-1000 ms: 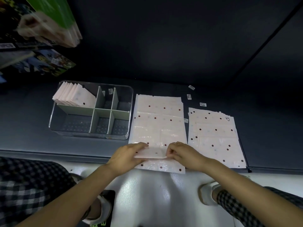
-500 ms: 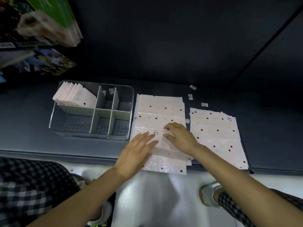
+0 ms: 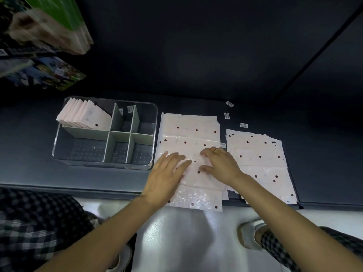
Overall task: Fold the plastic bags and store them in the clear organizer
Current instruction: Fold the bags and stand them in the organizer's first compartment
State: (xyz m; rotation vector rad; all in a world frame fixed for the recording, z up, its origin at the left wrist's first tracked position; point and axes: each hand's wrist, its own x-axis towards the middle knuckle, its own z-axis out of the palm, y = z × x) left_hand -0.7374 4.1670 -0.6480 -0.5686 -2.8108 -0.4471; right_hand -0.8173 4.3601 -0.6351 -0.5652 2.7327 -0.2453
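Observation:
A stack of pink plastic bags with dark dots (image 3: 189,130) lies flat on the dark shelf, right of the clear organizer (image 3: 59,138). The top bag (image 3: 193,174) is folded up from its near edge. My left hand (image 3: 167,174) presses flat on its left part, fingers straight. On the right part my right hand (image 3: 221,163) presses down with spread fingers. Several folded bags (image 3: 84,115) stand in the organizer's back left compartment. A second stack of dotted bags (image 3: 259,161) lies to the right.
The organizer's other compartments, set off by grey dividers (image 3: 117,136), hold no bags. Small barcode labels (image 3: 243,125) lie behind the stacks. Packaged goods (image 3: 49,26) hang at upper left. The near end of the bag stack overhangs the shelf's front edge (image 3: 78,190), above the white floor.
Both hands carried the top bag's near edge away from me and folded it over. They now press flat on the fold, farther up the stack.

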